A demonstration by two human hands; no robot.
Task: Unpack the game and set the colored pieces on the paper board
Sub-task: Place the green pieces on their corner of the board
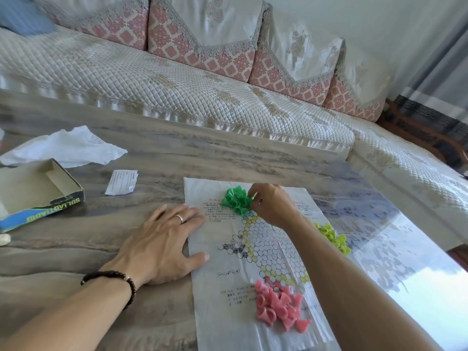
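The board (266, 249) lay flat on the bench (101, 236). My left grip (162, 244) pressed its edge, fingers released. My right grip (268, 203) pinched one green piece (254, 196) beside the green pile (236, 200); pink pile (278, 307) nearer me.

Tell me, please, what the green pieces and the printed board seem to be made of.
Green cone-shaped pieces: probably moulded plastic, judging by their uniform bright colour and slight sheen. White printed board sheet: thin paper, showing fold creases; its glossy lower end may be a clear plastic cover, though that is uncertain.
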